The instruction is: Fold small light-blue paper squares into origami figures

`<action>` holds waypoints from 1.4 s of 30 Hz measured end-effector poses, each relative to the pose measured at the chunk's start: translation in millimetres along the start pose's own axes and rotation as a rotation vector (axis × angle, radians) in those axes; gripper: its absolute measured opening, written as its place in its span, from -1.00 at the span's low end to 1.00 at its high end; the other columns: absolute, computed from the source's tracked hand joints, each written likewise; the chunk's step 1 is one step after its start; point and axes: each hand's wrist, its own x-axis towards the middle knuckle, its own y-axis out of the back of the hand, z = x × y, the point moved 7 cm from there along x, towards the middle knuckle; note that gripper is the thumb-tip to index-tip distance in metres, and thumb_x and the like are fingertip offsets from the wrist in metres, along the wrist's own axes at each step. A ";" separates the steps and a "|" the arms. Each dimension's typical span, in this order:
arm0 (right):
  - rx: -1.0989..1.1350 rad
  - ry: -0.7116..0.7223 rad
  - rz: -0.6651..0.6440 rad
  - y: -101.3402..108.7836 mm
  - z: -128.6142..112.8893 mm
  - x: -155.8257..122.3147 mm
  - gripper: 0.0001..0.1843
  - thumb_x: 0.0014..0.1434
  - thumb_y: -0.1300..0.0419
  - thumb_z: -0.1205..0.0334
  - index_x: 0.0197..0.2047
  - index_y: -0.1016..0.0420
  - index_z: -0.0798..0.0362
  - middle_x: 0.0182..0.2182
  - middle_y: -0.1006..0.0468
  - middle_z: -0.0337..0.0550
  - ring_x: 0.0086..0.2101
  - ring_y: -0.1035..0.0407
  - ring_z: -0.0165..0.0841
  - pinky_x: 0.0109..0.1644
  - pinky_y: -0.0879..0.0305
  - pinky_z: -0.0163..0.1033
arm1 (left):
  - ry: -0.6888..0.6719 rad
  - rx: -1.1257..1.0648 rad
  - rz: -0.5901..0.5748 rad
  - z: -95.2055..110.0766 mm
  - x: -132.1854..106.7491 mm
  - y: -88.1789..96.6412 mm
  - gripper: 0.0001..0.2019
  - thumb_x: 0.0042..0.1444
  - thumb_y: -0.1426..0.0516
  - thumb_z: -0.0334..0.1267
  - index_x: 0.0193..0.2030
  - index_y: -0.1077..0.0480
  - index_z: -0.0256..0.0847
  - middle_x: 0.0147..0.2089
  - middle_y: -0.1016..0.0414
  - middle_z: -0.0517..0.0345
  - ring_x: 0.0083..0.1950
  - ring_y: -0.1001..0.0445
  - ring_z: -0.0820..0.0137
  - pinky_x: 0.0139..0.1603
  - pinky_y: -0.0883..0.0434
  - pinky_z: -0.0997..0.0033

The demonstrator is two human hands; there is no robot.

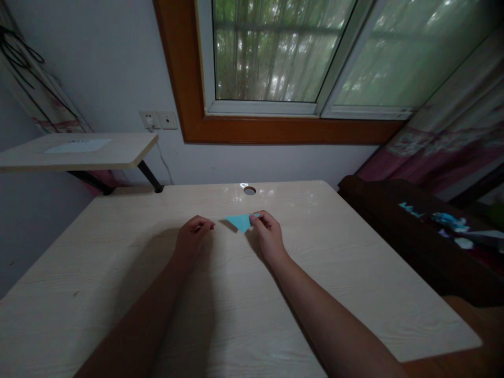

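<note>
A small light-blue piece of paper [239,221], folded into a triangle with one point toward me, is held just above the pale wooden desk [244,304]. My right hand [268,230] pinches its right corner between thumb and fingers, hiding part of that end. To the left of the paper, apart from its left tip, is my left hand [193,233]. Its fingers are curled with thumb and fingertip together; whether anything tiny is between them cannot be made out. The paper's shadow falls on the desk below it.
A raised shelf [129,149] with a white sheet [79,145] stands at the desk's back left. Near the back edge is a round cable hole [249,190]. Right of the desk, a dark wooden bench [388,231] bears several small blue and white items [451,221].
</note>
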 end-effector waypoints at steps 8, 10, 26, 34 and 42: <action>-0.125 0.097 -0.199 -18.1 -7.8 -7.4 -0.81 0.22 -0.21 0.11 -0.36 -0.53 0.02 -0.42 -0.46 -0.20 -0.35 -0.33 -0.33 -0.26 -0.25 -0.25 | -0.087 0.009 -0.072 7.1 -0.2 -13.3 -0.83 0.16 -0.19 -0.14 -0.22 -0.49 -0.17 -0.17 -0.48 0.08 -0.17 -0.48 0.36 -0.25 -0.45 0.43; -0.168 0.141 -0.231 -21.6 -12.7 -9.4 -0.81 0.23 -0.21 0.13 -0.36 -0.54 0.01 -0.41 -0.47 -0.18 -0.34 -0.35 -0.32 -0.25 -0.26 -0.24 | -0.138 0.050 -0.164 11.6 -1.8 -21.2 -0.84 0.17 -0.19 -0.14 -0.28 -0.51 -0.17 -0.24 -0.48 0.10 -0.22 -0.47 0.38 -0.27 -0.44 0.43; -0.345 0.361 -0.229 -26.2 -36.1 -14.7 -0.92 0.19 -0.23 0.27 -0.24 -0.56 -0.03 -0.34 -0.54 -0.15 -0.27 -0.41 -0.26 -0.16 -0.34 -0.15 | -0.248 0.243 -0.116 16.7 -3.3 -20.0 -0.90 0.19 -0.17 -0.23 -0.29 -0.49 -0.16 -0.28 -0.48 0.11 -0.23 -0.45 0.36 -0.22 -0.43 0.39; -0.404 0.417 -0.282 -31.9 -39.8 -15.5 -0.93 0.23 -0.23 0.28 -0.24 -0.55 -0.05 -0.33 -0.57 -0.15 -0.25 -0.41 -0.25 -0.12 -0.32 -0.12 | -0.353 0.305 -0.131 24.3 -6.7 -22.4 -0.92 0.21 -0.18 -0.24 -0.26 -0.49 -0.15 -0.29 -0.50 0.12 -0.21 -0.43 0.35 -0.15 -0.40 0.34; -0.491 0.558 -0.367 -41.6 -47.0 -24.6 -0.92 0.23 -0.23 0.31 -0.20 -0.53 -0.03 -0.30 -0.58 -0.15 -0.23 -0.39 -0.26 -0.08 -0.29 -0.12 | -0.508 0.377 -0.131 34.5 -14.8 -26.8 -0.96 0.20 -0.19 -0.30 -0.26 -0.48 -0.18 -0.30 -0.49 0.11 -0.21 -0.41 0.34 -0.10 -0.38 0.29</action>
